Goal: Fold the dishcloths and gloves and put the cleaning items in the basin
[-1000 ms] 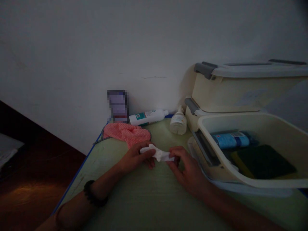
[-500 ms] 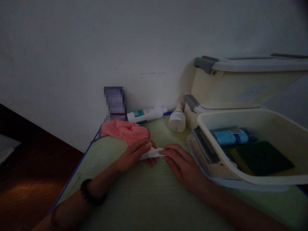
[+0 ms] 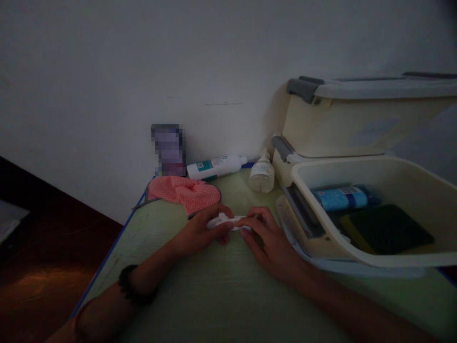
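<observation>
Between my two hands, low over the table, is a small white elongated item [image 3: 228, 222], crumpled-looking and soft; its exact kind is too blurred to tell. My left hand [image 3: 200, 231] closes around its left end, thumb on the near side. With bent fingertips and thumb, my right hand [image 3: 269, 240] pinches its right end. Just behind my left hand lies a pink textured cloth [image 3: 178, 190] with a dark edge, bunched up on the table.
The green table [image 3: 200, 295] meets a wall. A white bottle [image 3: 216, 166] lies by the wall, near a clear pump bottle [image 3: 262, 176] and a pixelated upright object [image 3: 169, 150]. The cream bin [image 3: 357, 259] at right holds a blue package [image 3: 342, 197] and a green sponge [image 3: 389, 228].
My right fingers have curled more and shifted on the white item's right end. My left thumb now lies lower along it. The whole view has moved slightly.
</observation>
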Tool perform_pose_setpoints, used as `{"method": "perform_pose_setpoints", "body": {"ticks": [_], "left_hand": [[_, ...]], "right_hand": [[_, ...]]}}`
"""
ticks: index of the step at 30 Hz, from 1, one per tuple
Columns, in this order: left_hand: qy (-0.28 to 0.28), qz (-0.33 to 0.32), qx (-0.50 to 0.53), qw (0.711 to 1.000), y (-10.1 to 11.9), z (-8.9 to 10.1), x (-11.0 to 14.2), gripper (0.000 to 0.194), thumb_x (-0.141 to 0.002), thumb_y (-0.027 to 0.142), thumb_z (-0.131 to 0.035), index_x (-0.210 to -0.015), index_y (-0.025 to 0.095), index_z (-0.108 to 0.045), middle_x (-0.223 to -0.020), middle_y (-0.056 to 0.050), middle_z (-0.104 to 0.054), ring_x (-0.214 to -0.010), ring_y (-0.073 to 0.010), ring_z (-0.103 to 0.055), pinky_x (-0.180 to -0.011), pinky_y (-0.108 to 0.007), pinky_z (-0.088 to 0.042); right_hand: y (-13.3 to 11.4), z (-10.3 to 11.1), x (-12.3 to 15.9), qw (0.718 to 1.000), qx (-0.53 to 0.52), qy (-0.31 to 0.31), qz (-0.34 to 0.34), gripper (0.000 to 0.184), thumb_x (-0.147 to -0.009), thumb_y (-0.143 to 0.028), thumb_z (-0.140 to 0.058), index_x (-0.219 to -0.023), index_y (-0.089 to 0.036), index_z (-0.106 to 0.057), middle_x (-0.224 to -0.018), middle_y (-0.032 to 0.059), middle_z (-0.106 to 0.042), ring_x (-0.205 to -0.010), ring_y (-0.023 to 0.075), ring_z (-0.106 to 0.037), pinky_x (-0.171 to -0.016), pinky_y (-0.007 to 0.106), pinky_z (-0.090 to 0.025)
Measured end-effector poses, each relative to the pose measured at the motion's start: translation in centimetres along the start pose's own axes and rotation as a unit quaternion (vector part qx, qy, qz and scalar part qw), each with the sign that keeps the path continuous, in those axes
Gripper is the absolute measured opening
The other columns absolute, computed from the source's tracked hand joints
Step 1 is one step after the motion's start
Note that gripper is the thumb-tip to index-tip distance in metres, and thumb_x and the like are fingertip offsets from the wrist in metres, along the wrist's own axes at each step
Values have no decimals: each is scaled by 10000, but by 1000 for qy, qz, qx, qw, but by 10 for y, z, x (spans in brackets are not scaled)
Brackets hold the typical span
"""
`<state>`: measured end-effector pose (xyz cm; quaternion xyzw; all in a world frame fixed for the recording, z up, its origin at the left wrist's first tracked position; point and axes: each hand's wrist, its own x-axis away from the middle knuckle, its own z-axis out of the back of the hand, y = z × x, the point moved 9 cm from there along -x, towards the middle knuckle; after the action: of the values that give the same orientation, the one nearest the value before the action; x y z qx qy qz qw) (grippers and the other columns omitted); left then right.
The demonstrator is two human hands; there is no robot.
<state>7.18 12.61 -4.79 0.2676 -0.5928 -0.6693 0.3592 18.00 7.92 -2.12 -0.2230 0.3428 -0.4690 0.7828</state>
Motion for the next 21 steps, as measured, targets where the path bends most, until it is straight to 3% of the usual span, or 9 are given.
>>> {"method": "perform_pose_setpoints", "body": {"ticks": [9,14,21], "left_hand": [[5,-20,44,999,0,3,-1,234,-816,330,-591,-923,139,-510,-596,19,-615,-515,-106,-589,-531,-226,-487],[3,-29,54,998,0,4,0,224,-821,326,-587,-922,143,-507,-587,25,-606,-505,-99,-576,-519,-215,-480],[23,-30,16,999,0,6,-1,265,-821,301,-588,-1017,162,-476,-630,33,-611,-523,-99,-581,-527,-213,-489]], "right_hand": [[15,1,0,995,-51,26,-76,337,-918,-284,-393,-1227,-149,-394,-1148,128,-469,-944,182,-525,-848,351,-441],[18,-5,-1,988,-100,-16,-119,298,-940,-301,-343,-1196,-169,-420,-1056,93,-590,-937,182,-557,-816,336,-436],[20,-1,0,986,-98,6,-134,261,-925,-303,-367,-1122,-154,-452,-908,75,-602,-789,174,-563,-688,302,-436]]}}
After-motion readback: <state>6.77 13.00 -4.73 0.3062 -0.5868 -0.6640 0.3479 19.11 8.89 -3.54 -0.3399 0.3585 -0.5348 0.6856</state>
